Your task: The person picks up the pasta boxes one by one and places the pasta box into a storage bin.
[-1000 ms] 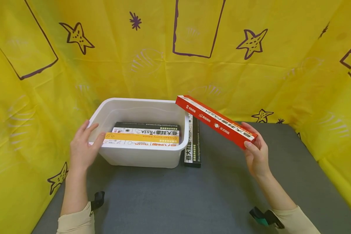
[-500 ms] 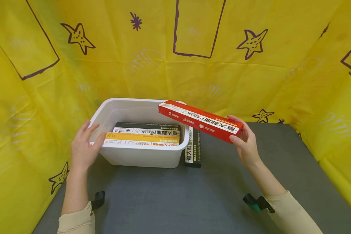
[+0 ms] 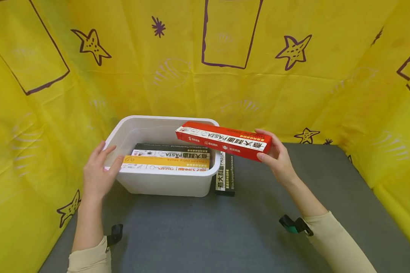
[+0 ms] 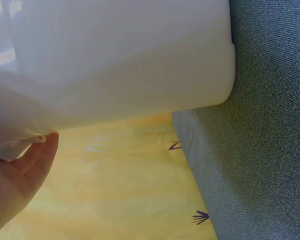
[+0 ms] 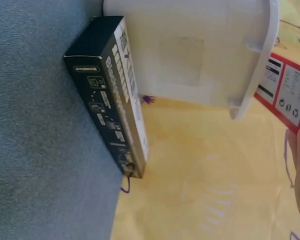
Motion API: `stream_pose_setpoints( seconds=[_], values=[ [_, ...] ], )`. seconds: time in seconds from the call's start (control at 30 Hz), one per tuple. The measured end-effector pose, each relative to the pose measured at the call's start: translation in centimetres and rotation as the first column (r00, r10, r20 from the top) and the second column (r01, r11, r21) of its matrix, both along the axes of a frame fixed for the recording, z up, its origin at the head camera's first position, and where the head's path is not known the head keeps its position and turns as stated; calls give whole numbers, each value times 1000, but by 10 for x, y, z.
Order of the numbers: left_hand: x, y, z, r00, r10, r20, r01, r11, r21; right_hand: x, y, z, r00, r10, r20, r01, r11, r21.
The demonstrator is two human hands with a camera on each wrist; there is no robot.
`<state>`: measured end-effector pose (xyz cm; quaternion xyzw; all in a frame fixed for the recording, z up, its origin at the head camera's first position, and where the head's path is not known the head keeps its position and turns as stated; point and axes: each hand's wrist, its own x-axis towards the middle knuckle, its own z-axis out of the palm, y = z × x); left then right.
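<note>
Meanwhile the left hand [image 3: 97, 172] stays on the white bin's [image 3: 164, 184] near-left rim, fingers loosely spread; the red pasta box [image 3: 223, 140] has levelled and slid over the bin's right edge, right hand [image 3: 276, 161] pinching its end, nearly ready to drop in

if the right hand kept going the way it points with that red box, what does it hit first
Probably nothing at once: the right hand carries the red box leftward over the white bin. Going straight on, it may meet the bin's far left wall, though depth is unclear.
</note>
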<state>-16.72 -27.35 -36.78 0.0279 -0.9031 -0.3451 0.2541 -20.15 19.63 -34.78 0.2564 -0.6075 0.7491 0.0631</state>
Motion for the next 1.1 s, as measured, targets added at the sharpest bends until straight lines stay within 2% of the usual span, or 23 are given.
stream_pose_setpoints(
  seconds=[0.3, 0.57, 0.8, 0.97, 1.1],
  values=[
    [-1, -1, -1, 1000, 4, 17, -4, 1000, 1, -12, -6, 4, 1000, 11, 0, -11, 997, 70],
    [0, 1, -1, 1000, 5, -5, -5, 1000, 6, -19, -14, 8, 1000, 14, -2, -14, 988, 153],
    [-1, 0, -2, 1000, 2, -23, -2, 1000, 5, -22, -21, 10, 1000, 18, 2, -18, 985, 172],
    [-1, 0, -3, 1000, 6, -24, -6, 1000, 7, -26, -25, 8, 1000, -20, 5, 18, 986, 167],
    [-1, 0, -2, 1000, 7, -20, -7, 1000, 14, -28, -28, 7, 1000, -6, 3, 5, 986, 167]
  ],
)
